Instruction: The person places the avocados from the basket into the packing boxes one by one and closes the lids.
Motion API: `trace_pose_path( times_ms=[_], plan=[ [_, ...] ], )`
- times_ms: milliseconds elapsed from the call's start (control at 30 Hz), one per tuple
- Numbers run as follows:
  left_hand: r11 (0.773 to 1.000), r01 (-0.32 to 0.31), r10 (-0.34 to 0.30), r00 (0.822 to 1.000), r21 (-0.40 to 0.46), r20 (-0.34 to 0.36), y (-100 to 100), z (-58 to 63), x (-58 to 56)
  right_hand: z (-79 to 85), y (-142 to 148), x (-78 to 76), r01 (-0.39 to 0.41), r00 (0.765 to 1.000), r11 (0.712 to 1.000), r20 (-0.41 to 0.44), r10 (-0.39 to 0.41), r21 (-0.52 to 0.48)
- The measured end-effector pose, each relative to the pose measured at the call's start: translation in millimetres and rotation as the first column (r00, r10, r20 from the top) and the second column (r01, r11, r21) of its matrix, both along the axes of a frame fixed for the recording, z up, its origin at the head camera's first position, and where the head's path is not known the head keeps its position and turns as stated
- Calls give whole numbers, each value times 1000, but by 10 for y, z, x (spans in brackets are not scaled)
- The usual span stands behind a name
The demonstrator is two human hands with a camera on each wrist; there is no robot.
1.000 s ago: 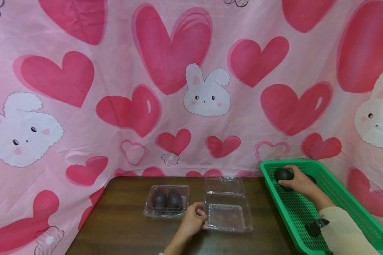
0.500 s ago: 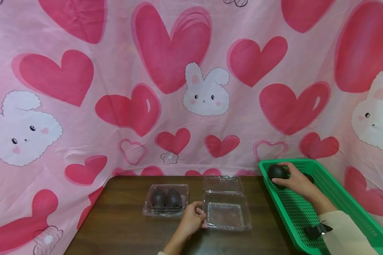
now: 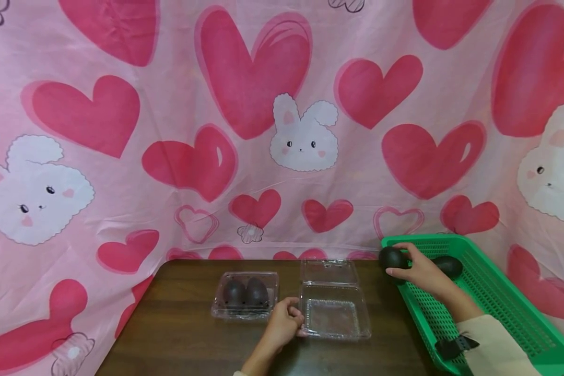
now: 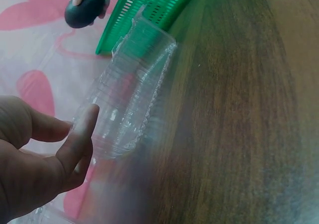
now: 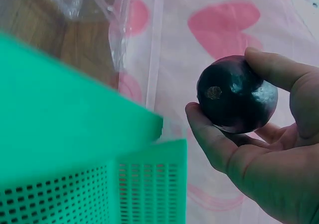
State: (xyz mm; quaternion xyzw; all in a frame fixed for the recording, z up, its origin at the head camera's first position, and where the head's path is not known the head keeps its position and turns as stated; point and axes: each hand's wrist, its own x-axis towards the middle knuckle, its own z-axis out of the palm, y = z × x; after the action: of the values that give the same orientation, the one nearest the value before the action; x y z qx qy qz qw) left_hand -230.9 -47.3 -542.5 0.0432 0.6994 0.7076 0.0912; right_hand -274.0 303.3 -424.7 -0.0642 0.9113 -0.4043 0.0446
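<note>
Dark fruit (image 3: 392, 258) now farther left

The left forearm (image 3: 259, 356) comes up from the table's (image 3: 183, 334) near side, angled rightward, a sliver of its pale sleeve (image 3: 238, 373) showing low down. The left hand (image 3: 284, 322) stays low, about midway between the table's near part and far edge, fingers bent, thumb and forefinger tips brought close together in a pinch.

The right arm stretches farther, slanting in from the near right toward the far edge, its pale sleeve cuff (image 3: 484, 329) ending short of the bare right wrist (image 3: 460, 303). The right hand (image 3: 418, 266) is raised near the table's far right, thumb and fingers curved toward each other in a rounded grip.
</note>
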Motion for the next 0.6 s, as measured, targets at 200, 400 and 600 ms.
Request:
trace_pose_path(
  times_ms=[200, 400, 600],
  plan=[
    [1000, -5, 5, 1000, -13, 11, 1, -18, -3, -30, -134, 17, -14, 1000, 1000, 6, 14, -11],
    [1000, -9, 9, 1000, -1, 12, -5, -27, 16, -42, -325, 80, -6, 1000, 1000, 19, 6, -21],
    [1000, -3, 3, 1000, 20, 4, -1, -11, 17, -136, -470, 95, -16, 1000, 998, -10, 16, -53]
  ],
)
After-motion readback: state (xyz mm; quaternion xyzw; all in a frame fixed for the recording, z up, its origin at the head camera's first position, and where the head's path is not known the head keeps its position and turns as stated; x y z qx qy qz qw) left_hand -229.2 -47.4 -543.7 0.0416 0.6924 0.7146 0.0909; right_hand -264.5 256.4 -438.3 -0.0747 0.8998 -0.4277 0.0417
